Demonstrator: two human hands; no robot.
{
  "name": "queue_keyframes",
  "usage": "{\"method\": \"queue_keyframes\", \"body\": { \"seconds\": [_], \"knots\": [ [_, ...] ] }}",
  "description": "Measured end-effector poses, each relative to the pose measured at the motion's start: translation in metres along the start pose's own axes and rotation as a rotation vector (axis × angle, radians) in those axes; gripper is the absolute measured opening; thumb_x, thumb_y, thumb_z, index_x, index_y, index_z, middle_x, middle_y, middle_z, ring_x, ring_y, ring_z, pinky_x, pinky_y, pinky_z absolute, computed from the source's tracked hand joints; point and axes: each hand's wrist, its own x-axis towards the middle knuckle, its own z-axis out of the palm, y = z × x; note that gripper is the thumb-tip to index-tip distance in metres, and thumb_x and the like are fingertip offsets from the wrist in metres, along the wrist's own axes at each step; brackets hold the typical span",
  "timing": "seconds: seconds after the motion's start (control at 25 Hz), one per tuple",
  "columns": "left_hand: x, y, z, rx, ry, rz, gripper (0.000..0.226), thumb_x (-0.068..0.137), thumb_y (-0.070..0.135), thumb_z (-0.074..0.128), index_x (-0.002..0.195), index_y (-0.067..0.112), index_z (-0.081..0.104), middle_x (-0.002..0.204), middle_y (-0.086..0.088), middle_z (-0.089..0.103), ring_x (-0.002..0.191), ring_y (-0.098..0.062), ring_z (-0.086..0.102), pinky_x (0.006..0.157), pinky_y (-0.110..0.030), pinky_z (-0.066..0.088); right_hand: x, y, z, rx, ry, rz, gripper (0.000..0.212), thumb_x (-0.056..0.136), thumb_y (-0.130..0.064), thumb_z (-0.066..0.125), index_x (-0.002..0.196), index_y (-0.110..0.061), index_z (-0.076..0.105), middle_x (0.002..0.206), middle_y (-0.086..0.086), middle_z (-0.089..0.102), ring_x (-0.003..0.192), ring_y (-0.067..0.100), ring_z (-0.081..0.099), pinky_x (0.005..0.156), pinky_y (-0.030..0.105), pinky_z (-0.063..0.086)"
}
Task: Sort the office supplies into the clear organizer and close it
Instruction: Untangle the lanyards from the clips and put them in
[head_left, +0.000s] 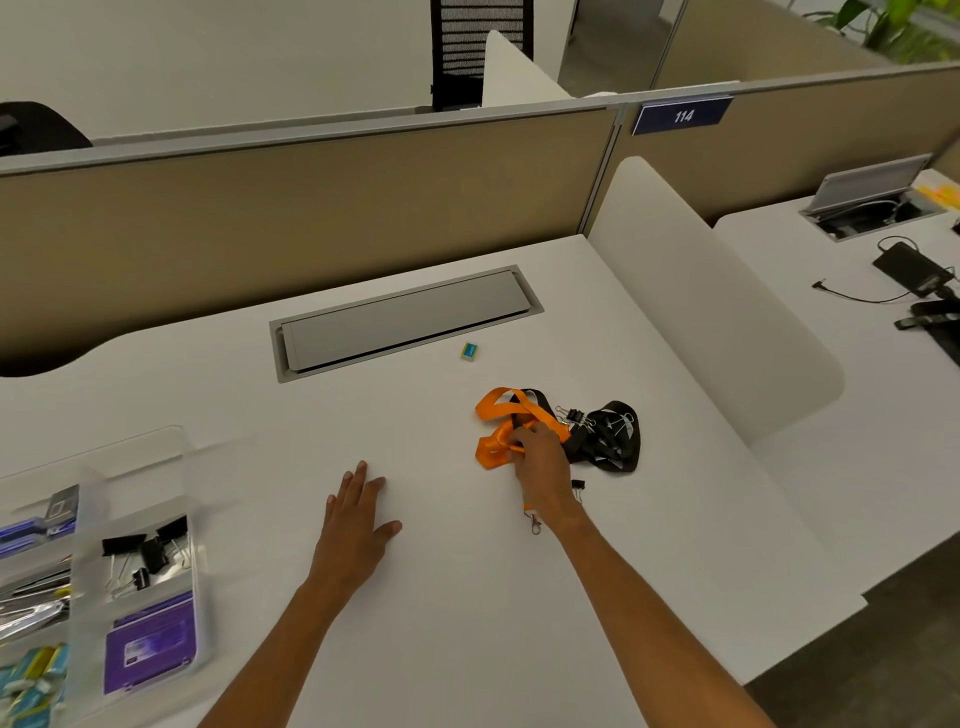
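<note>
An orange lanyard lies bunched on the white desk, tangled with a black lanyard and a black binder clip. My right hand pinches the orange lanyard, whose metal clasp shows under my wrist. Another small binder clip sits just right of that hand. My left hand rests flat on the desk with fingers spread, holding nothing. The clear organizer stands open at the far left, holding binder clips, purple cards and other supplies. A small blue-yellow eraser lies farther back.
A grey cable hatch is set into the desk behind the eraser. A tan partition closes the back, a white divider the right side. The neighbouring desk holds a black charger and cable.
</note>
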Motion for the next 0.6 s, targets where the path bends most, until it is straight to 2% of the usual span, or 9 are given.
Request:
{"method": "queue_keyframes", "body": {
  "seconds": [0.12, 0.24, 0.32, 0.44, 0.52, 0.6],
  "knots": [
    [0.000, -0.001, 0.000, 0.006, -0.001, 0.001, 0.064, 0.092, 0.035, 0.060, 0.147, 0.018, 0.031, 0.163, -0.002, 0.002, 0.150, -0.023, 0.000, 0.121, -0.044, 0.009, -0.001, 0.001, -0.013, -0.001, 0.012, 0.043, 0.017, 0.093, -0.006, 0.051, 0.097, -0.003, 0.067, 0.092, 0.010, 0.066, 0.082, 0.022, 0.064, 0.055, 0.010, 0.039],
    [-0.001, 0.000, 0.000, 0.005, 0.002, 0.004, 0.064, 0.092, 0.035, 0.060, 0.147, 0.017, 0.031, 0.163, -0.003, 0.003, 0.150, -0.023, 0.001, 0.121, -0.044, 0.009, -0.004, 0.003, -0.033, 0.046, 0.015, 0.099, 0.020, 0.094, -0.017, 0.054, 0.105, -0.011, 0.069, 0.094, -0.002, 0.066, 0.068, -0.001, 0.061, 0.046, 0.005, 0.040],
    [-0.001, 0.001, 0.000, 0.001, 0.004, 0.001, 0.064, 0.092, 0.035, 0.060, 0.147, 0.018, 0.032, 0.163, -0.003, 0.004, 0.150, -0.023, 0.001, 0.121, -0.044, 0.009, -0.003, 0.006, -0.045, 0.055, 0.041, 0.070, 0.021, 0.093, -0.017, 0.059, 0.111, -0.012, 0.070, 0.099, 0.001, 0.070, 0.076, 0.007, 0.063, 0.057, 0.010, 0.041],
    [-0.002, 0.001, -0.001, -0.001, 0.002, 0.001, 0.064, 0.093, 0.035, 0.059, 0.147, 0.018, 0.031, 0.163, -0.003, 0.003, 0.150, -0.023, 0.001, 0.121, -0.043, 0.009, -0.002, 0.003, -0.064, 0.109, 0.044, 0.046, 0.018, 0.088, -0.016, 0.068, 0.104, -0.011, 0.074, 0.096, 0.007, 0.074, 0.089, 0.022, 0.066, 0.074, 0.026, 0.047],
    [-0.002, 0.001, -0.001, -0.004, 0.003, 0.000, 0.064, 0.093, 0.035, 0.059, 0.147, 0.018, 0.030, 0.163, -0.003, 0.002, 0.150, -0.023, 0.000, 0.121, -0.043, 0.009, -0.002, 0.002, -0.079, 0.155, 0.055, 0.018, 0.016, 0.085, -0.015, 0.071, 0.100, -0.010, 0.075, 0.092, 0.008, 0.075, 0.088, 0.023, 0.068, 0.078, 0.028, 0.050],
    [-0.002, 0.001, -0.001, -0.006, 0.007, -0.001, 0.064, 0.093, 0.034, 0.059, 0.147, 0.017, 0.031, 0.163, -0.003, 0.003, 0.150, -0.023, 0.000, 0.121, -0.043, 0.009, -0.002, 0.000, -0.097, 0.140, 0.060, -0.024, 0.016, 0.085, -0.017, 0.073, 0.099, -0.009, 0.075, 0.091, 0.007, 0.075, 0.083, 0.019, 0.066, 0.076, 0.024, 0.046]
  ]
}}
